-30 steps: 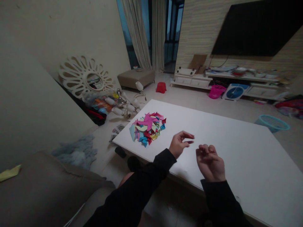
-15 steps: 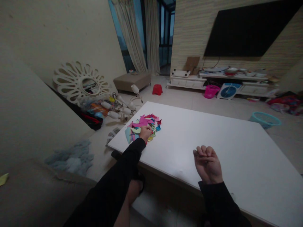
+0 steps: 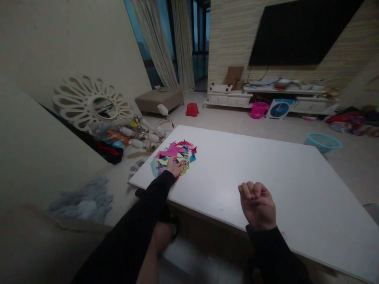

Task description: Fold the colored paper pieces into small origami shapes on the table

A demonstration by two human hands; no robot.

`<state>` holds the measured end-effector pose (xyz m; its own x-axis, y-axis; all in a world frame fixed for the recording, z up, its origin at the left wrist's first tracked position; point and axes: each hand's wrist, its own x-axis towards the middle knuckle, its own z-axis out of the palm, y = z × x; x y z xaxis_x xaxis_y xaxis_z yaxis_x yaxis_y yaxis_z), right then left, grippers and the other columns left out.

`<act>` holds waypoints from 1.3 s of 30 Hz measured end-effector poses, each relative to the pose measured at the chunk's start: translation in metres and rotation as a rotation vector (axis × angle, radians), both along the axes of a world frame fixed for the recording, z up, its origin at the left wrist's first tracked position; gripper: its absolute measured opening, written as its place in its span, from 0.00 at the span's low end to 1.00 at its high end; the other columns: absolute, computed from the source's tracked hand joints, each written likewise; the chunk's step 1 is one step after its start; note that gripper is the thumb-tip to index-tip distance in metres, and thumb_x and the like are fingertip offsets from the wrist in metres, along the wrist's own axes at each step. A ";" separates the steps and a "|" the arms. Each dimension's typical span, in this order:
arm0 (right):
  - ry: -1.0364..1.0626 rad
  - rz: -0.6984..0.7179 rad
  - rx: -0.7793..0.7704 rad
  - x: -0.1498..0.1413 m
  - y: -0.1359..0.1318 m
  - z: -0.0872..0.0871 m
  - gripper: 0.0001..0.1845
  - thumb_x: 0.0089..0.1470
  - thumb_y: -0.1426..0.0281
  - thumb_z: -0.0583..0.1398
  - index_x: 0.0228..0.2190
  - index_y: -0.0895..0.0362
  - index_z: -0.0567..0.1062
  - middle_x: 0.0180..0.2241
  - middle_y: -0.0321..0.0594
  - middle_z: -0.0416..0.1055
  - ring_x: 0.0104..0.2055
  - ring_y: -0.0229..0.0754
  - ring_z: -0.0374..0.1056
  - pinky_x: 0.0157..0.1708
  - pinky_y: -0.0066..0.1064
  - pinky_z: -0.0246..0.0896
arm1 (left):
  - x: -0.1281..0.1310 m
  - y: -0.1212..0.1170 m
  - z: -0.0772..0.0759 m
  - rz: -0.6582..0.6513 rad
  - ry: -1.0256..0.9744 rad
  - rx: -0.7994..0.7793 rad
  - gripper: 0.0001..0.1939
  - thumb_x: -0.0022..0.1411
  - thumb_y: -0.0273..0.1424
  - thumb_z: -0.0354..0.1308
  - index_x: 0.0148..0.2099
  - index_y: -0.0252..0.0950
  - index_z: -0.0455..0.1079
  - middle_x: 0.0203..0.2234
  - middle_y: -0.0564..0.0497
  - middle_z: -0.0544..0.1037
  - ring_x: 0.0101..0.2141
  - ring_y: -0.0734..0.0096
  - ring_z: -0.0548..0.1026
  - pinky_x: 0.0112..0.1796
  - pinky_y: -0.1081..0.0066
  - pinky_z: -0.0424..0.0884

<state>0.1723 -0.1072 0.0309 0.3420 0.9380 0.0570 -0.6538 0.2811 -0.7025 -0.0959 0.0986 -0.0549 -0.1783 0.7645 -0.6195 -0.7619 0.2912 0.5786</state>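
A pile of colourful folded and cut paper pieces (image 3: 173,150) in pink, green, blue, red and yellow lies at the left end of the white table (image 3: 225,169). My left hand (image 3: 174,166) rests at the near side of this pile, its fingers stretched out and apart over the paper. The small pieces right under those fingers are hard to make out. Above the table's near edge, well to the right of the pile, my right hand (image 3: 257,205) is held up with its fingers curled closed. Nothing shows in it.
Beyond the table stand a red stool (image 3: 192,109), a pink bin (image 3: 259,110) and a blue-and-white fan (image 3: 280,108). A turquoise basket (image 3: 323,142) is past the table's far right edge. Lamp parts (image 3: 151,138) and a flower-shaped mirror frame (image 3: 89,104) are on the left.
My left hand has opened from a closed grip, its fingers now spread on the paper. My right hand stays closed, turned slightly. The whole view has shifted a little.
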 end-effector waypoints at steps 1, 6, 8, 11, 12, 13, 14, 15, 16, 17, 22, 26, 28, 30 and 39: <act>0.000 0.003 0.001 0.000 0.000 0.000 0.15 0.21 0.85 0.55 0.14 0.58 0.57 0.15 0.29 0.52 0.21 0.31 0.52 0.24 0.28 0.44 | -0.001 0.000 0.000 0.004 -0.010 0.010 0.08 0.58 0.27 0.58 0.37 0.38 0.60 0.38 0.48 0.66 0.42 0.64 0.77 0.41 0.65 0.76; 0.013 -0.004 -0.031 -0.001 0.001 -0.001 0.14 0.21 0.85 0.55 0.13 0.58 0.57 0.15 0.29 0.52 0.21 0.31 0.53 0.24 0.29 0.43 | -0.003 0.000 0.002 0.026 0.012 0.098 0.08 0.57 0.26 0.56 0.37 0.39 0.59 0.40 0.49 0.65 0.44 0.64 0.76 0.42 0.67 0.76; 0.024 -0.012 -0.054 -0.002 0.002 -0.002 0.14 0.20 0.85 0.55 0.13 0.58 0.58 0.15 0.29 0.53 0.21 0.31 0.53 0.25 0.29 0.43 | -0.001 0.000 0.007 0.027 0.026 0.142 0.08 0.56 0.25 0.56 0.36 0.39 0.60 0.40 0.49 0.66 0.44 0.65 0.76 0.42 0.68 0.75; 0.042 -0.019 -0.079 -0.004 0.004 -0.003 0.14 0.19 0.85 0.55 0.13 0.58 0.59 0.15 0.29 0.53 0.21 0.31 0.54 0.25 0.28 0.43 | 0.005 0.001 0.016 0.020 0.050 0.210 0.07 0.54 0.25 0.55 0.33 0.38 0.60 0.37 0.50 0.68 0.43 0.65 0.77 0.42 0.68 0.75; 0.045 -0.017 -0.083 -0.005 0.004 -0.003 0.14 0.19 0.85 0.55 0.13 0.58 0.59 0.16 0.29 0.53 0.22 0.31 0.54 0.25 0.28 0.44 | 0.008 0.001 0.018 0.019 0.061 0.229 0.06 0.54 0.25 0.55 0.32 0.38 0.60 0.35 0.50 0.69 0.42 0.66 0.78 0.42 0.68 0.75; 0.047 -0.011 -0.084 -0.005 0.004 -0.003 0.14 0.19 0.85 0.55 0.13 0.58 0.59 0.16 0.29 0.53 0.22 0.31 0.54 0.25 0.28 0.44 | 0.011 0.002 0.020 0.020 0.076 0.244 0.06 0.53 0.25 0.56 0.31 0.38 0.60 0.34 0.51 0.69 0.40 0.66 0.78 0.42 0.68 0.75; 0.046 -0.003 -0.084 -0.005 0.005 -0.003 0.14 0.19 0.85 0.55 0.13 0.58 0.59 0.16 0.29 0.53 0.22 0.31 0.54 0.24 0.28 0.43 | 0.014 0.002 0.022 0.023 0.094 0.256 0.06 0.52 0.25 0.56 0.30 0.37 0.60 0.32 0.51 0.70 0.39 0.67 0.78 0.41 0.69 0.75; 0.043 0.007 -0.083 -0.005 0.005 -0.003 0.14 0.19 0.85 0.55 0.13 0.58 0.59 0.16 0.29 0.53 0.22 0.31 0.54 0.24 0.28 0.43 | 0.018 0.003 0.023 0.030 0.116 0.266 0.06 0.52 0.25 0.56 0.30 0.37 0.60 0.31 0.52 0.70 0.38 0.67 0.79 0.40 0.70 0.75; 0.039 0.016 -0.081 -0.005 0.005 -0.004 0.14 0.19 0.85 0.55 0.13 0.58 0.59 0.16 0.29 0.53 0.22 0.31 0.54 0.24 0.28 0.44 | 0.021 0.003 0.024 0.039 0.141 0.275 0.06 0.51 0.24 0.57 0.29 0.37 0.60 0.29 0.52 0.70 0.36 0.68 0.79 0.38 0.71 0.75; 0.033 0.026 -0.079 -0.004 0.005 -0.004 0.14 0.19 0.85 0.55 0.13 0.58 0.59 0.16 0.29 0.53 0.22 0.31 0.54 0.24 0.28 0.44 | 0.024 0.003 0.024 0.053 0.171 0.283 0.06 0.50 0.24 0.57 0.30 0.37 0.61 0.27 0.53 0.70 0.34 0.69 0.79 0.36 0.72 0.74; 0.011 0.043 -0.070 -0.003 0.006 -0.007 0.13 0.20 0.85 0.55 0.14 0.58 0.59 0.16 0.29 0.54 0.22 0.31 0.55 0.25 0.28 0.45 | 0.032 0.000 0.027 0.137 0.354 0.310 0.15 0.46 0.24 0.61 0.40 0.34 0.72 0.22 0.57 0.72 0.19 0.78 0.71 0.23 0.78 0.65; 0.013 0.020 -0.094 -0.005 0.008 -0.010 0.13 0.19 0.85 0.54 0.13 0.58 0.60 0.16 0.29 0.54 0.22 0.31 0.55 0.24 0.28 0.43 | 0.039 -0.009 0.030 0.120 0.521 0.355 0.20 0.46 0.27 0.65 0.44 0.31 0.77 0.22 0.55 0.75 0.19 0.79 0.69 0.24 0.76 0.66; 0.008 0.010 -0.102 -0.005 0.009 -0.012 0.13 0.19 0.85 0.54 0.13 0.58 0.60 0.16 0.29 0.54 0.22 0.32 0.55 0.23 0.28 0.42 | 0.046 -0.017 0.031 0.078 0.641 0.403 0.18 0.47 0.30 0.68 0.43 0.31 0.79 0.24 0.51 0.77 0.24 0.74 0.74 0.29 0.73 0.71; -0.006 0.001 -0.104 -0.005 0.010 -0.014 0.13 0.19 0.84 0.54 0.13 0.58 0.60 0.16 0.29 0.54 0.22 0.32 0.55 0.23 0.28 0.41 | 0.054 -0.025 0.032 0.021 0.750 0.456 0.16 0.47 0.32 0.70 0.39 0.31 0.81 0.27 0.48 0.80 0.29 0.69 0.76 0.34 0.69 0.73; -0.114 -0.094 -0.094 -0.006 0.014 -0.019 0.11 0.21 0.82 0.54 0.13 0.57 0.59 0.16 0.29 0.55 0.23 0.33 0.55 0.23 0.29 0.40 | 0.077 -0.050 0.046 -0.440 1.189 0.615 0.09 0.48 0.34 0.70 0.31 0.33 0.82 0.20 0.49 0.78 0.24 0.68 0.72 0.29 0.69 0.66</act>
<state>0.1664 -0.0936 0.0114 0.4250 0.9051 0.0142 -0.5423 0.2671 -0.7966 -0.0185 0.0482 -0.0087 -0.0304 0.9834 0.1789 0.3513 -0.1571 0.9230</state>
